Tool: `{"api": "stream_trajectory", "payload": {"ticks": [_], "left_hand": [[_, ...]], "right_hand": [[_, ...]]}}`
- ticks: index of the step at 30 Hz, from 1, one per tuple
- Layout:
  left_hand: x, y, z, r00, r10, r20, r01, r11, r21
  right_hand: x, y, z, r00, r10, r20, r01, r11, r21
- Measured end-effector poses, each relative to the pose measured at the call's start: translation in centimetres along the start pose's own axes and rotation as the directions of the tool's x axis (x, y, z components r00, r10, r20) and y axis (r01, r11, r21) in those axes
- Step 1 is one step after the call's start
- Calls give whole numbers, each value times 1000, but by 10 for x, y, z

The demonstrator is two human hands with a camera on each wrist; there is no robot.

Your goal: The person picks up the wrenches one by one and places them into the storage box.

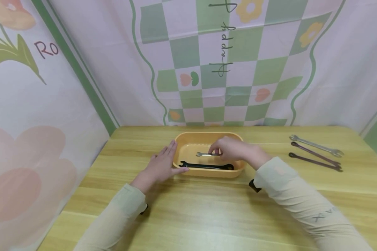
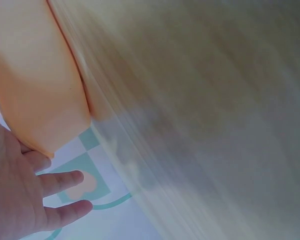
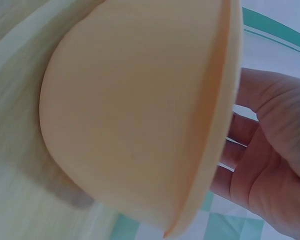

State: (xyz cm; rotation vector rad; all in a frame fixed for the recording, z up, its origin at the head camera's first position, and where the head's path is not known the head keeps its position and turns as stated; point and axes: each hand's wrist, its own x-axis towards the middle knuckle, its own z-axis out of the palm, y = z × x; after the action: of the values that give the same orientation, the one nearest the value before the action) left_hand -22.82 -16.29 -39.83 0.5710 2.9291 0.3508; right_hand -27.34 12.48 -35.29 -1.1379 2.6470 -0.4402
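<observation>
A yellow-orange plastic basin [image 1: 213,173] stands on the table. My left hand [image 1: 160,168] rests against its left end, fingers straight and thumb along the front rim. Reaching over the right rim, my right hand [image 1: 231,150] pinches a small silver wrench [image 1: 202,154] inside the basin; whether the wrench touches the bottom I cannot tell. A longer black wrench [image 1: 207,166] lies along the front side of the basin. In the left wrist view, the left hand [image 2: 15,192] shows spread fingers beside the basin wall. The basin hides the right fingertips in the right wrist view.
To the right on the wooden table [image 1: 213,216] lie a large silver wrench [image 1: 315,143], a dark purplish wrench [image 1: 315,153] and another dark wrench [image 1: 314,161]. A patterned cloth [image 1: 213,94] hangs behind the table's far edge, and more cloth hangs at the left.
</observation>
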Motion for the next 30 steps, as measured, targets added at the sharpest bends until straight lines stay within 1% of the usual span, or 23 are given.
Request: {"api": "stream_trajectory", "payload": {"ticks": [11,19,30], "left_hand": [[0,0,0,1000,2,2,-2,1000,-5],[1,-1,1,1000,-6,-2,6,1000,-1],[1,-2,1,1000,-10,4,10,1000,1]], "right_hand": [[5,-4,11,1000,-11,-12,11,1000,23],[13,-9,18,1000,15,8,-15,1000,18],[19,-14,26,998,54,20,-55,997,47]]}}
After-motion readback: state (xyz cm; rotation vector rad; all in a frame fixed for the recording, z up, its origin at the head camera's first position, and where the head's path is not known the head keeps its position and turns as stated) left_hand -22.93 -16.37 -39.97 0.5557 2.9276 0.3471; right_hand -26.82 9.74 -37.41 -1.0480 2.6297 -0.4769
